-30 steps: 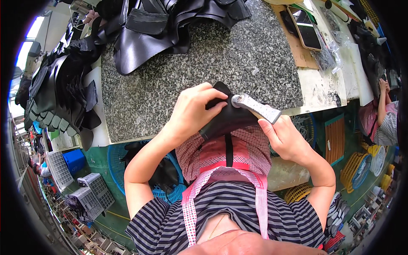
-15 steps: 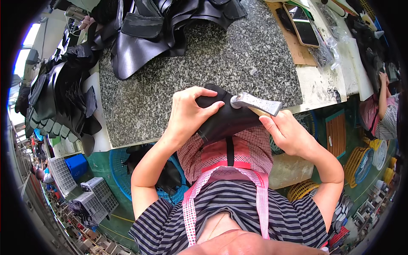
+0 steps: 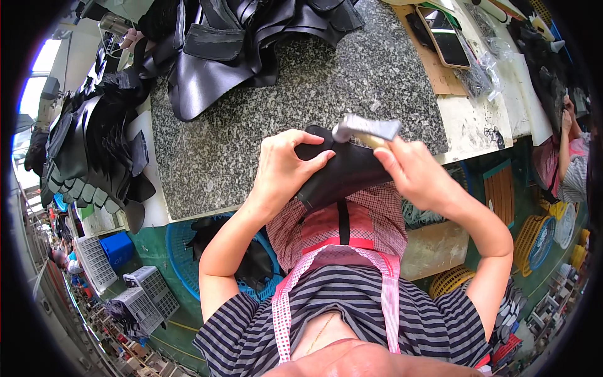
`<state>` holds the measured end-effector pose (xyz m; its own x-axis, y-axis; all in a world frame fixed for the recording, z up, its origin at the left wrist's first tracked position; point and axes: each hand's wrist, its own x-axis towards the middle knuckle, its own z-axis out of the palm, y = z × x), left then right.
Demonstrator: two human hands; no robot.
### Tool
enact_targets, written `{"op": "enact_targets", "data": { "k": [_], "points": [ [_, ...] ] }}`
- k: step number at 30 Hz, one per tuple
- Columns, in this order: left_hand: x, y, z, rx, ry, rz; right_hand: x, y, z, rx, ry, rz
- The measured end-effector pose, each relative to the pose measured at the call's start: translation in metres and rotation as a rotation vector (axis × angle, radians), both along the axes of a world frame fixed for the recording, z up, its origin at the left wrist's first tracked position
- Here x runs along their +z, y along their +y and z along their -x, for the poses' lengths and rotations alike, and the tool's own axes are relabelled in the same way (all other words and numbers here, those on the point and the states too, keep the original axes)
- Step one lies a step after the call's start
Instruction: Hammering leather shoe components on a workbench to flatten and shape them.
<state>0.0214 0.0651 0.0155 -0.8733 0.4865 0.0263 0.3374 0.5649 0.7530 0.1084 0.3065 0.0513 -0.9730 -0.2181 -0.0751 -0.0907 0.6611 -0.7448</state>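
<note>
A black leather piece (image 3: 344, 168) lies over the near edge of the stone slab, its lower part hanging toward my lap. My left hand (image 3: 282, 164) pinches its upper left part, thumb and forefinger curved around a small patch. In my right hand (image 3: 418, 174) is a hammer (image 3: 375, 128), gripped by its short pale handle. The metal head, slightly blurred, is over the upper part of the leather, close to my left fingertips; whether it touches cannot be told.
Black leather pieces (image 3: 210, 78) are heaped on the speckled stone slab (image 3: 352, 75), with stacks (image 3: 94, 141) at left. A phone (image 3: 445, 41) lies at the far right. Below the table are a blue basket (image 3: 182, 261) and a wooden board (image 3: 433, 251). Another person's hands (image 3: 568, 113) work at far right.
My right hand has moved up and left with the hammer, so its head is farther up the leather. My left hand keeps its pinch in nearly the same place.
</note>
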Motion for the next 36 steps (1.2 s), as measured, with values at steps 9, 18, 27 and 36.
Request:
{"op": "enact_targets", "data": {
  "k": [9,18,27,36],
  "points": [
    [0.0,-0.007,-0.007,-0.038,0.08,-0.02,-0.009,-0.016,-0.006,-0.008,-0.076,-0.001],
    [0.0,-0.022,-0.026,0.062,0.025,-0.042,0.01,-0.012,-0.003,-0.071,0.164,0.079],
    [0.0,-0.018,-0.025,0.023,0.013,-0.051,0.006,-0.018,-0.007,0.036,0.056,0.014],
    [-0.008,0.018,-0.002,-0.042,0.051,-0.077,0.005,-0.005,-0.01,-0.14,-0.071,-0.007]
  ]
}}
